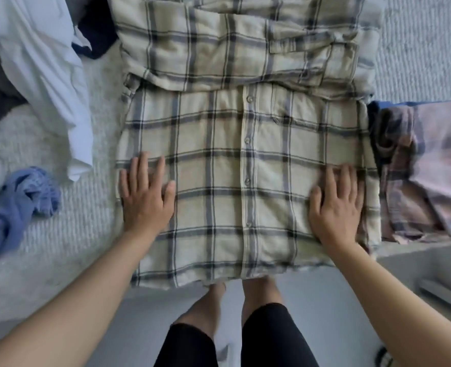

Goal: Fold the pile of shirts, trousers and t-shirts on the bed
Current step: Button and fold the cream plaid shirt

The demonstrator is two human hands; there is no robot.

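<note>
Nearest the camera, the person's bare legs in black shorts stand on the pale floor, just below the hem of the cream plaid shirt. That shirt lies button-side up on the bed, its hem hanging slightly over the bed's edge. The left hand lies flat on the shirt's left edge, fingers spread and straight, pressing the cloth down. The right hand lies flat near the shirt's right edge in the same way, fingers straight and slightly apart, palm on the fabric. Neither hand pinches anything.

Left of the shirt, well apart from it, a crumpled blue garment sits on the bed. Just beside the shirt's right edge lies a folded pink plaid garment, with a bit of blue cloth showing at its far end.

Farther up, the shirt's upper part is folded over itself, sleeves tucked across it. Beyond the shirt's upper left corner lies a white garment draped over dark clothes, forming the unfolded pile.
</note>
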